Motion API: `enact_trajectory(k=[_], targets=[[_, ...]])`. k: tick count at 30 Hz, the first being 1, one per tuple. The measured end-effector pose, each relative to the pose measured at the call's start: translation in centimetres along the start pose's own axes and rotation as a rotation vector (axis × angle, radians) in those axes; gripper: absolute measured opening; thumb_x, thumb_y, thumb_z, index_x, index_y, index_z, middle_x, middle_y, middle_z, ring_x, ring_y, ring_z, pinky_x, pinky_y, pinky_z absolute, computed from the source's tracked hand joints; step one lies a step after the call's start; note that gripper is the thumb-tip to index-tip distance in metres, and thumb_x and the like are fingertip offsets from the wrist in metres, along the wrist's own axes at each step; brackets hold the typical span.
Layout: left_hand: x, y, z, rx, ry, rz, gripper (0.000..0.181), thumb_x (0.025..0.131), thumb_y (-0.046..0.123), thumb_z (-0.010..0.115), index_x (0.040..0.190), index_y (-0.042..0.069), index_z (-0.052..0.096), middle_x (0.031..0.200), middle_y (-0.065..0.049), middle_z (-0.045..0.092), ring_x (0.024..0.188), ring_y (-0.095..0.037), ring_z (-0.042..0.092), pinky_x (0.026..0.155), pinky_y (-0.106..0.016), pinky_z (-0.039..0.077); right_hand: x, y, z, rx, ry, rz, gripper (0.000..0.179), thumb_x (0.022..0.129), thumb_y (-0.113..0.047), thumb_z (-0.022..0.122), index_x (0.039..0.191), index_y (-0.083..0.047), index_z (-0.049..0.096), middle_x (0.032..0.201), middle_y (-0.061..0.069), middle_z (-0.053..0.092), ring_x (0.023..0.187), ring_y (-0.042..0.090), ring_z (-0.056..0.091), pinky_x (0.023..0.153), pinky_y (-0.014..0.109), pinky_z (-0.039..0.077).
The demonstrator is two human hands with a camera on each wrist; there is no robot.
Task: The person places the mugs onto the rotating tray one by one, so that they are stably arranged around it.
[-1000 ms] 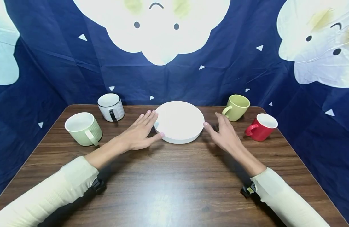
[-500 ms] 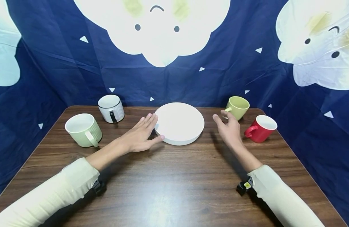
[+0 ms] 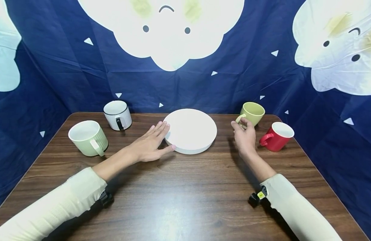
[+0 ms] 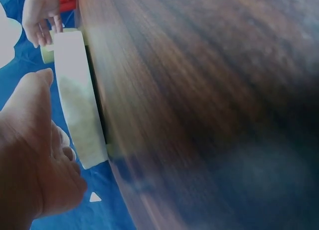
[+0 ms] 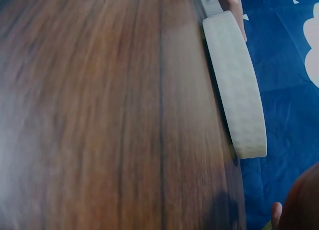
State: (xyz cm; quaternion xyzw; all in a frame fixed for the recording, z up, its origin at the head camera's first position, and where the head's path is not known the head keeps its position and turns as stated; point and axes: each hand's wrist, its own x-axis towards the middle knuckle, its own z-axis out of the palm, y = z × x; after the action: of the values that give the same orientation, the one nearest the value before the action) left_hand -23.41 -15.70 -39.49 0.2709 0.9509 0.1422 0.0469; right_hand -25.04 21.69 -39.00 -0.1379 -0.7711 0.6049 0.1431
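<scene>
A thick white round disc (image 3: 190,130) with a flat top sits at the back middle of the table. My left hand (image 3: 150,144) lies at its left side, fingers straight and thumb spread, fingertips at the rim. To the right, my right hand (image 3: 245,135) pinches the handle of a yellow-green mug (image 3: 253,113) between thumb and fingers. That mug stands upright near the back edge. In the left wrist view, the right hand (image 4: 42,16) shows beyond the disc (image 4: 77,98), its fingers beside the mug. The right wrist view shows only a little of the right hand (image 5: 301,202).
A red mug (image 3: 277,137) stands just right of my right hand. On the left are a pale green mug (image 3: 90,139) and a white ribbed mug (image 3: 118,115) with a black handle. Blue cloth (image 3: 179,87) hangs behind the wooden table (image 3: 185,187).
My right hand has left the disc's right side and moved right to the yellow-green mug, its fingers closing on the handle. The left hand has stayed at the disc.
</scene>
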Motion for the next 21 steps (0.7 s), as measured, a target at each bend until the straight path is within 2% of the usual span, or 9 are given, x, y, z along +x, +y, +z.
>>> enact_trajectory(k=[3,7,11,14,21], targets=[[0.0,0.1,0.1,0.001,-0.005,0.003,0.105,0.113,0.074,0.046,0.18,0.002,0.01,0.191,-0.019,0.006,0.179,-0.039,0.005,0.147,-0.057,0.008,0.2,0.1,0.2,0.076,0.002,0.036,0.064,0.111,-0.028,0.068,0.167,-0.003,0.049,0.165,0.017,0.058,0.128,0.021,0.066,0.1,0.023,0.056],[0.0,0.0,0.2,0.0,-0.013,0.005,0.106,0.113,0.074,0.045,0.18,0.002,0.009,0.191,-0.019,0.006,0.179,-0.039,0.004,0.147,-0.056,0.007,0.4,0.3,0.4,0.107,0.011,0.049,0.062,0.111,-0.025,0.068,0.166,-0.003,0.05,0.164,0.017,0.057,0.127,0.024,0.065,0.102,0.03,0.057],[0.0,-0.1,0.2,-0.002,-0.015,0.006,0.106,0.113,0.074,0.046,0.18,0.002,0.008,0.191,-0.019,0.006,0.179,-0.038,0.004,0.147,-0.056,0.007,0.5,0.5,0.8,0.127,0.019,0.043,0.062,0.111,-0.022,0.068,0.165,-0.001,0.047,0.164,0.017,0.055,0.119,0.015,0.06,0.096,0.026,0.055],[0.0,-0.1,0.3,-0.005,-0.017,0.008,0.106,0.112,0.075,0.045,0.18,0.002,0.008,0.191,-0.019,0.005,0.179,-0.038,0.005,0.147,-0.056,0.007,0.6,0.6,1.1,0.157,0.013,0.049,0.066,0.11,-0.019,0.069,0.167,-0.001,0.042,0.166,0.018,0.051,0.117,0.008,0.055,0.097,0.023,0.054],[0.0,0.0,0.2,-0.006,-0.022,0.003,0.106,0.113,0.076,0.043,0.18,0.002,0.007,0.191,-0.018,0.004,0.179,-0.038,0.004,0.147,-0.056,0.007,1.0,1.2,1.6,0.263,-0.014,0.093,0.072,0.107,-0.006,0.072,0.171,-0.002,0.04,0.172,0.019,0.047,0.113,0.006,0.06,0.105,0.032,0.063]])
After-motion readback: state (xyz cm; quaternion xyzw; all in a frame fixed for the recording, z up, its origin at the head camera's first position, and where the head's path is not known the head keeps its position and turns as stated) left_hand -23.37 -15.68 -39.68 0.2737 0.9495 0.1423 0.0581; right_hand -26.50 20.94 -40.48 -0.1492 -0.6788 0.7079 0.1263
